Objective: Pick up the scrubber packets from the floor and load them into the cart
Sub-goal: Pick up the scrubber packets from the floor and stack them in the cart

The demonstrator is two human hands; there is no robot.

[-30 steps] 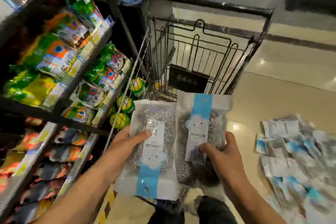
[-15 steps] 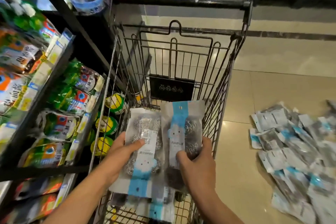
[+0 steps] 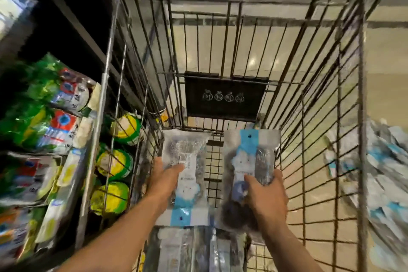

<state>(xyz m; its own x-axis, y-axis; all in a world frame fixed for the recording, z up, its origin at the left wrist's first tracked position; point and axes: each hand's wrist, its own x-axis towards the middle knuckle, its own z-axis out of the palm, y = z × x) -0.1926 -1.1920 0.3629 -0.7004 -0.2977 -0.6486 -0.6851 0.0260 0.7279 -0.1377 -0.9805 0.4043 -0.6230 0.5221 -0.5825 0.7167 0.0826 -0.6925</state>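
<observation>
Scrubber packets (image 3: 185, 174) | my left hand (image 3: 164, 181) and right hand (image 3: 266, 196) each grasp one, flat | low inside cart (image 3: 320, 117), to stack neatly

— What is the cart (image 3: 320, 86) made of?
— Thin metal wire, dark and dull, with a matt black plastic plate (image 3: 225, 97) on the far wall.
— And the scrubber packets (image 3: 187, 174)?
— Clear glossy plastic film over coiled steel wool, with a smooth blue and white paper-like strip.
— The floor (image 3: 386, 86)?
— Pale polished tiles, shiny with light spots.
— The shelf goods (image 3: 55, 117)?
— Glossy, crinkled plastic wrappers.
</observation>
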